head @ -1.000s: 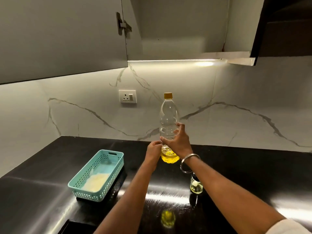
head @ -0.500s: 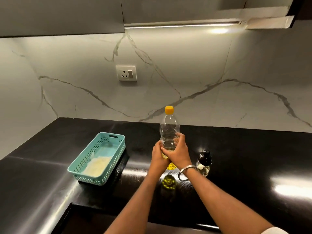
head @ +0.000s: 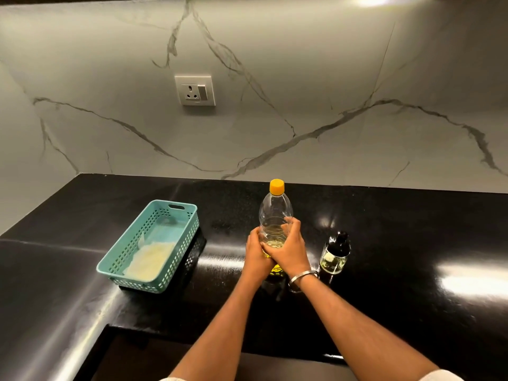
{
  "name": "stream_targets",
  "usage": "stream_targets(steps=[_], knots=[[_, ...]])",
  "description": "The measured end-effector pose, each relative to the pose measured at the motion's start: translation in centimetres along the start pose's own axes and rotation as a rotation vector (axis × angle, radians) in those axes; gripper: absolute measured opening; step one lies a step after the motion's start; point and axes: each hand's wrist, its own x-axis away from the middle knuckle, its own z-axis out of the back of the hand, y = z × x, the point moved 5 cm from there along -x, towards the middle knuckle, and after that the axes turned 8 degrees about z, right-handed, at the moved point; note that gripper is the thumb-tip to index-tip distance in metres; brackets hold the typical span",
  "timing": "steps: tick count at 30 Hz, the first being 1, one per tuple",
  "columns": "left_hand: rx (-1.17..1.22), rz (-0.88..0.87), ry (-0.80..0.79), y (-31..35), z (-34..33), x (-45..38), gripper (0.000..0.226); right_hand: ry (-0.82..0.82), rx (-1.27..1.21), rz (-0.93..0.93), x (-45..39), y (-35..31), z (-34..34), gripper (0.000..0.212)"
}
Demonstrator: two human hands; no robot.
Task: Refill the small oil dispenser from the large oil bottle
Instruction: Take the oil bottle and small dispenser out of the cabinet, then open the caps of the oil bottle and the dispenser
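The large clear oil bottle (head: 275, 215) with a yellow cap stands upright on the black counter (head: 398, 284), a little yellow oil at its bottom. My right hand (head: 288, 250) wraps around its lower body from the right. My left hand (head: 254, 254) grips the same lower part from the left, partly under the right hand. The small glass oil dispenser (head: 334, 254) with a black top stands just right of my hands, untouched, with a little oil inside.
A teal perforated basket (head: 123, 259) holding a pale cloth sits to the left on the counter. The marble wall (head: 302, 105) with a socket (head: 195, 90) rises behind. The counter's front edge runs below my forearms.
The bottle came down from mid-air onto the counter, with both hands still around it. The camera tilted downward, so the cabinets left the view.
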Motion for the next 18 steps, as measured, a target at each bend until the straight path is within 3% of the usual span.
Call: stream_targets(steps=[13, 18], knots=[[0.008, -0.015, -0.001, -1.2, -0.4, -0.2, 0.068, -0.004, -0.030, 0.003, 0.4, 0.4, -0.3, 0.085], [-0.014, 0.009, -0.033, -0.8, 0.1, -0.3, 0.088, -0.079, -0.063, 0.042, 0.4, 0.1, 0.5, 0.093]])
